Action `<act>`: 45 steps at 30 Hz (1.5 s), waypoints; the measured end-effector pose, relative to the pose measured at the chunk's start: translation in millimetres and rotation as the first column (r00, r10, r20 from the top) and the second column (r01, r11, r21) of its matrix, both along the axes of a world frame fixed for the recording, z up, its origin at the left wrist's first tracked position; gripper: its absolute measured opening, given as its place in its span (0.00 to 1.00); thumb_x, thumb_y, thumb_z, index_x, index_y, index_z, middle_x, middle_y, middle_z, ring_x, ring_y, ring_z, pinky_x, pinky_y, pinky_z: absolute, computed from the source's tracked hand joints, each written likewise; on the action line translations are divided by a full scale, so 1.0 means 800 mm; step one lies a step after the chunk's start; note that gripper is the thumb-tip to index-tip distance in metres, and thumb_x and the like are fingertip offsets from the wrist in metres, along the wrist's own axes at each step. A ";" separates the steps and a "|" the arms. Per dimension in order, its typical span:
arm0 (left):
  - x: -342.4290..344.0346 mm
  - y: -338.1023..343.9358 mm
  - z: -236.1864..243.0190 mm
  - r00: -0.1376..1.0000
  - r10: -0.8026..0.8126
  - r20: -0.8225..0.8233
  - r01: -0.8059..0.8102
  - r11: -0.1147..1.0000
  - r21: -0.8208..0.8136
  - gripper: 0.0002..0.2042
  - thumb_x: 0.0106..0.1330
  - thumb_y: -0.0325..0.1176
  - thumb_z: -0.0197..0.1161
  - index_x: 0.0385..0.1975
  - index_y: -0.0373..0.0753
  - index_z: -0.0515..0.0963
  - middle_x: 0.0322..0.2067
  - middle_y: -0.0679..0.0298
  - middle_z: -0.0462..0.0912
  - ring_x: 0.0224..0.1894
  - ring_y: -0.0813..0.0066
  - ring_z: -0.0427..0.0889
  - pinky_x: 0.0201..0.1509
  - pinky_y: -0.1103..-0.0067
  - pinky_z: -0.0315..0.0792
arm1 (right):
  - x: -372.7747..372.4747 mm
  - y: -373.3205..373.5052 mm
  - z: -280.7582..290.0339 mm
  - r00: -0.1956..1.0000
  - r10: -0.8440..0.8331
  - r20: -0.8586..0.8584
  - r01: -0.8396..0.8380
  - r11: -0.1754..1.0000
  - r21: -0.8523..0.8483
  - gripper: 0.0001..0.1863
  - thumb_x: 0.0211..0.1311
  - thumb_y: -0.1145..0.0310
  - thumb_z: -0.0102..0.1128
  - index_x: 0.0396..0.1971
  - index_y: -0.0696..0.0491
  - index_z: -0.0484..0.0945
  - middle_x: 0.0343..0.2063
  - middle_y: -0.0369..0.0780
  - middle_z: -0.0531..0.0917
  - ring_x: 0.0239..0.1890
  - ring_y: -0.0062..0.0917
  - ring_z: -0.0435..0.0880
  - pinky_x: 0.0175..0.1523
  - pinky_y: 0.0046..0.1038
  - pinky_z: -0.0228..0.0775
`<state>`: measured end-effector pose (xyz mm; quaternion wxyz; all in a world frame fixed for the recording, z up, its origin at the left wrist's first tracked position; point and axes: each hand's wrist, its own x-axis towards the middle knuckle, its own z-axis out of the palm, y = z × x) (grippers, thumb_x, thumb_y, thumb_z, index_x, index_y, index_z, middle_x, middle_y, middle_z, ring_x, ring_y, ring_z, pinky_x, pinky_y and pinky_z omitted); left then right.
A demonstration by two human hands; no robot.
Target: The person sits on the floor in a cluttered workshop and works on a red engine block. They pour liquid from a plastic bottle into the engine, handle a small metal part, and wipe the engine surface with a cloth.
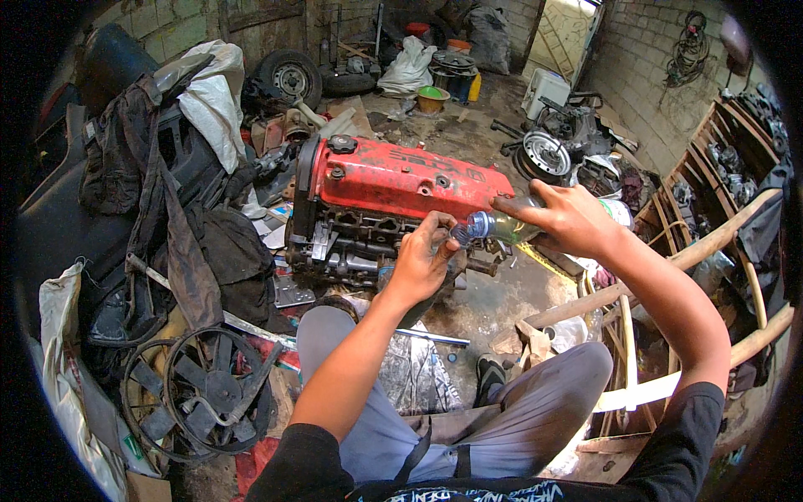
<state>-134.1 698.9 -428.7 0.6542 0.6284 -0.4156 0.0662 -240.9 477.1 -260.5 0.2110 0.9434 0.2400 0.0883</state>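
A clear plastic bottle [508, 227] with yellowish liquid lies tilted almost level in my right hand [562, 219], its fingers wrapped round it. The neck points left, and the labelled base shows past my wrist. My left hand [428, 255] pinches a small clear plastic piece [461, 235] right at the bottle's mouth; whether it is a cap or a little cup I cannot tell. Just beyond both hands stands a car engine [355, 251] with a red valve cover [401, 177] and a black oil filler cap [344, 144]. Part of the engine's near side is hidden behind my left hand.
Two fan shrouds [219, 386] and dark cloths [188, 243] are heaped at left. Wooden poles [711, 234] and a slatted rack [707, 159] with metal parts crowd the right. A wheel rim [542, 154] and a tyre [288, 79] lie farther back. A blue cap [452, 357] is on the floor.
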 end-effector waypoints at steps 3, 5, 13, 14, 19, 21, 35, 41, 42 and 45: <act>0.001 0.001 -0.003 1.000 0.012 0.026 -0.012 1.000 -0.004 0.18 0.74 0.42 0.64 0.47 0.31 0.72 0.26 0.55 0.81 0.31 0.66 0.85 0.40 0.74 0.76 | 0.000 0.002 0.000 1.000 -0.006 -0.002 0.006 1.000 0.005 0.46 0.51 0.60 0.74 0.72 0.28 0.63 0.38 0.45 0.76 0.32 0.40 0.86 0.36 0.40 0.80; 0.002 0.000 -0.003 0.999 0.007 0.032 -0.006 1.000 -0.010 0.18 0.74 0.41 0.64 0.47 0.31 0.72 0.26 0.55 0.81 0.31 0.66 0.85 0.40 0.74 0.76 | 0.000 0.000 -0.002 1.000 -0.009 -0.003 0.009 1.000 0.006 0.46 0.51 0.60 0.74 0.72 0.28 0.63 0.39 0.45 0.76 0.32 0.40 0.86 0.36 0.40 0.80; 0.006 -0.004 -0.009 0.999 -0.007 -0.039 0.007 1.000 -0.005 0.24 0.72 0.50 0.64 0.47 0.31 0.72 0.26 0.54 0.80 0.32 0.63 0.86 0.41 0.71 0.76 | 0.003 -0.002 -0.004 1.000 -0.003 -0.003 0.003 1.000 0.012 0.47 0.51 0.60 0.75 0.72 0.27 0.63 0.40 0.46 0.77 0.31 0.40 0.86 0.35 0.41 0.80; 0.006 -0.004 -0.009 1.000 -0.002 -0.026 0.002 1.000 -0.004 0.25 0.73 0.51 0.64 0.47 0.31 0.72 0.26 0.54 0.80 0.33 0.63 0.86 0.41 0.71 0.76 | 0.003 -0.003 -0.004 1.000 -0.006 -0.004 0.006 1.000 0.014 0.47 0.50 0.60 0.75 0.72 0.27 0.63 0.40 0.46 0.77 0.31 0.41 0.86 0.35 0.41 0.80; 0.003 -0.002 -0.003 1.000 -0.001 0.004 0.001 1.000 -0.011 0.26 0.73 0.54 0.62 0.47 0.31 0.72 0.27 0.53 0.82 0.33 0.62 0.87 0.40 0.71 0.76 | 0.003 -0.001 -0.002 1.000 -0.016 -0.007 0.016 1.000 0.018 0.48 0.49 0.61 0.75 0.72 0.27 0.63 0.41 0.47 0.77 0.32 0.41 0.87 0.36 0.41 0.81; 0.001 0.000 0.000 1.000 -0.018 -0.016 0.018 1.000 0.004 0.24 0.74 0.52 0.61 0.47 0.31 0.72 0.27 0.52 0.83 0.33 0.62 0.87 0.40 0.71 0.76 | 0.003 -0.001 -0.002 1.000 -0.012 -0.006 0.012 1.000 0.023 0.48 0.49 0.61 0.75 0.72 0.27 0.63 0.41 0.46 0.77 0.31 0.41 0.87 0.36 0.41 0.81; 0.002 0.000 -0.004 1.000 -0.010 0.005 0.009 1.000 0.004 0.20 0.76 0.46 0.59 0.47 0.31 0.72 0.28 0.52 0.81 0.32 0.63 0.85 0.41 0.72 0.75 | 0.000 -0.002 -0.003 1.000 -0.008 0.003 0.008 1.000 0.017 0.47 0.50 0.58 0.75 0.72 0.28 0.63 0.39 0.45 0.76 0.31 0.40 0.86 0.34 0.41 0.79; 0.002 -0.002 -0.007 1.000 -0.008 0.007 0.009 1.000 -0.024 0.19 0.76 0.45 0.59 0.47 0.31 0.72 0.29 0.53 0.81 0.32 0.65 0.84 0.41 0.73 0.75 | 0.001 -0.005 -0.006 1.000 -0.017 0.001 0.017 1.000 0.000 0.47 0.50 0.59 0.75 0.72 0.27 0.63 0.39 0.46 0.77 0.31 0.40 0.86 0.35 0.41 0.80; 0.001 -0.001 -0.004 1.000 -0.007 0.010 0.007 1.000 -0.016 0.18 0.76 0.43 0.59 0.47 0.31 0.72 0.29 0.52 0.81 0.32 0.64 0.85 0.41 0.73 0.75 | 0.001 -0.004 -0.006 1.000 -0.020 0.004 0.020 1.000 -0.002 0.47 0.50 0.59 0.75 0.72 0.28 0.63 0.39 0.46 0.77 0.31 0.41 0.86 0.35 0.41 0.80; -0.001 0.000 0.000 1.000 0.011 0.017 -0.011 1.000 0.012 0.15 0.76 0.39 0.59 0.47 0.31 0.72 0.30 0.52 0.81 0.33 0.63 0.85 0.41 0.73 0.75 | 0.001 -0.005 -0.006 1.000 -0.022 -0.001 0.022 1.000 -0.007 0.47 0.50 0.59 0.75 0.72 0.27 0.63 0.39 0.46 0.77 0.32 0.41 0.86 0.35 0.41 0.80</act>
